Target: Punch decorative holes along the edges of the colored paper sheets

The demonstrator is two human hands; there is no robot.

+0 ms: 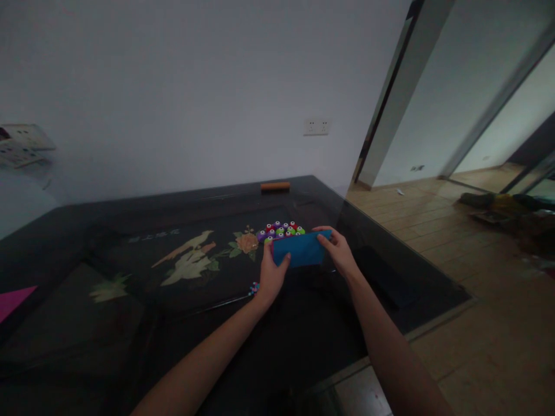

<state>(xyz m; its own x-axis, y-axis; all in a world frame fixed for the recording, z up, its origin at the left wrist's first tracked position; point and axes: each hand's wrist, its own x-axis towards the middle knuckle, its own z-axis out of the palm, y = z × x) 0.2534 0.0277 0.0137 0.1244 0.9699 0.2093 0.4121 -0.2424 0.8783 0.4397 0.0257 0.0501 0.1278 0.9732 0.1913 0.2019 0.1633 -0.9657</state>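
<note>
Between my two hands is a flat blue sheet, possibly folded paper, held up above the dark table. My left hand grips its left end, thumb on the near face. My right hand pinches the upper right corner between thumb and fingers. Just behind the sheet stands a cluster of colourful round pieces in purple, green and red, each with a white top and a dark centre. The sheet hides their lower part. A small heap of blue and pink bits lies beside my left wrist.
An orange-brown cylinder lies at the table's back edge by the wall. A pink sheet is at the far left. A dark flat object rests right of my right arm. The table's right edge borders the tiled floor.
</note>
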